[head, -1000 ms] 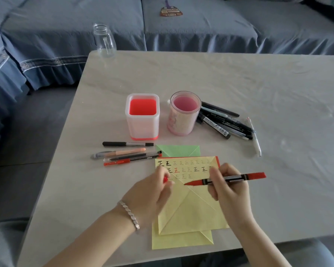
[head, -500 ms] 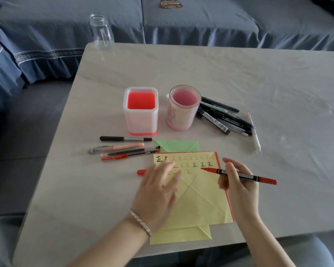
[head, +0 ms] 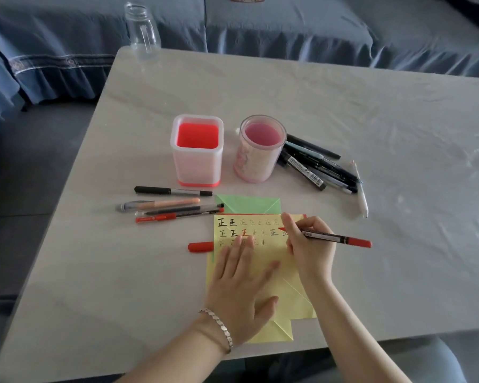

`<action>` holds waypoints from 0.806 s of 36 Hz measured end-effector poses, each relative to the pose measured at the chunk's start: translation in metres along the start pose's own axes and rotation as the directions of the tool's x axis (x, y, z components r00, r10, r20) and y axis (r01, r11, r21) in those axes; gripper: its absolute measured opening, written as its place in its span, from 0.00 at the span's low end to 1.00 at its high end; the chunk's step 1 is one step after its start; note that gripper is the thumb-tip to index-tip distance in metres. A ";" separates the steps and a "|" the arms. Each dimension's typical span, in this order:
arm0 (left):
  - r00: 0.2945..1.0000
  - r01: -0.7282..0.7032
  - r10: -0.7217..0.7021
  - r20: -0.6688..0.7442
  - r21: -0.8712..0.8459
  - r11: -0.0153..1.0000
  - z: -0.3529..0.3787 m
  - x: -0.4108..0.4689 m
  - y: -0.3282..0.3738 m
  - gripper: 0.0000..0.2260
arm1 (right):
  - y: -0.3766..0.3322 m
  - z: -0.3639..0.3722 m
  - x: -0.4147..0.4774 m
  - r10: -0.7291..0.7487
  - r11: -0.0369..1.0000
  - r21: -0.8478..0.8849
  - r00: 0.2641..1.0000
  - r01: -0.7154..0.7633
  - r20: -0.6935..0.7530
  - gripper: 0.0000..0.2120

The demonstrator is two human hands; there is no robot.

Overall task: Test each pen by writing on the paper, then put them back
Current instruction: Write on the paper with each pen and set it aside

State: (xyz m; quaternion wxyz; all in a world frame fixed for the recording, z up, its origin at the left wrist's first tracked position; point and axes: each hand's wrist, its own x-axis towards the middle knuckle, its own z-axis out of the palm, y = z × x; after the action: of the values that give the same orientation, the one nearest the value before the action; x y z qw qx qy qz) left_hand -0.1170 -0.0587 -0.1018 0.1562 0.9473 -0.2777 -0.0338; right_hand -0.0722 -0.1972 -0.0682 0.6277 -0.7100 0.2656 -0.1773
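Note:
My right hand [head: 306, 246] grips a red marker [head: 333, 238] with its tip on the second row of characters on the yellow paper [head: 268, 252]. Flat on that paper lies my left hand [head: 241, 283], fingers straight, pressing it down. The marker's red cap [head: 201, 246] rests on the table at the paper's left edge. Several pens [head: 172, 207] lie in a group to the left, and a pile of dark pens [head: 320, 168] sits to the right of the round pink holder [head: 260, 149]. A square white and red holder [head: 197, 150] stands beside it.
A green folded paper [head: 248, 203] peeks out above the yellow one. A white pen [head: 360, 193] lies apart at the right of the pile. A clear glass jar [head: 143, 30] stands at the table's far left corner. A blue sofa surrounds the table.
My left hand let go of the red cap, which now lies on the table, and moved flat onto the paper. My right hand turned the marker and brought its tip down to the paper.

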 end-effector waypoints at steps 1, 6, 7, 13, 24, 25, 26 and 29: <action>1.000 0.005 -0.005 -0.003 -0.007 1.000 0.000 0.000 0.000 0.24 | 0.002 0.003 0.000 -0.003 1.000 -0.019 1.000 0.003 -0.024 0.18; 1.000 0.018 -0.019 -0.017 -0.046 0.999 0.000 0.001 0.000 0.24 | 0.011 0.009 0.000 -0.068 0.991 -0.119 0.994 0.059 -0.080 0.19; 1.000 0.019 -0.020 -0.020 -0.048 0.999 0.001 0.001 0.000 0.24 | 0.013 0.010 0.001 -0.075 0.989 -0.133 0.994 0.064 -0.077 0.18; 1.000 0.024 -0.025 -0.018 -0.060 0.998 0.000 0.001 0.001 0.24 | 0.018 0.009 0.002 -0.099 0.981 -0.175 0.992 0.085 -0.072 0.18; 0.999 0.031 -0.032 -0.018 -0.056 0.998 -0.001 0.001 0.000 0.24 | 0.021 0.008 0.002 -0.129 0.968 -0.221 0.990 0.115 -0.049 0.16; 0.999 0.032 -0.033 -0.016 -0.053 0.998 -0.001 0.001 0.000 0.24 | 0.021 0.008 0.002 -0.127 0.968 -0.223 0.991 0.114 -0.045 0.17; 0.999 0.033 -0.034 -0.014 -0.048 0.998 -0.002 0.001 0.000 0.24 | 0.022 0.008 0.002 -0.127 0.967 -0.226 0.991 0.114 -0.043 0.18; 0.999 0.037 -0.038 -0.008 -0.040 0.999 -0.002 0.001 0.000 0.24 | 0.023 0.008 0.003 -0.135 0.963 -0.239 0.990 0.121 -0.043 0.18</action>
State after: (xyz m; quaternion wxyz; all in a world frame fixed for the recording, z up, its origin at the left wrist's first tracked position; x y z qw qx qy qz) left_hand -0.1164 -0.0588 -0.0996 0.1755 0.9492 -0.2585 -0.0381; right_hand -0.0684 -0.1941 -0.0920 0.5179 -0.7896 0.2567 -0.2058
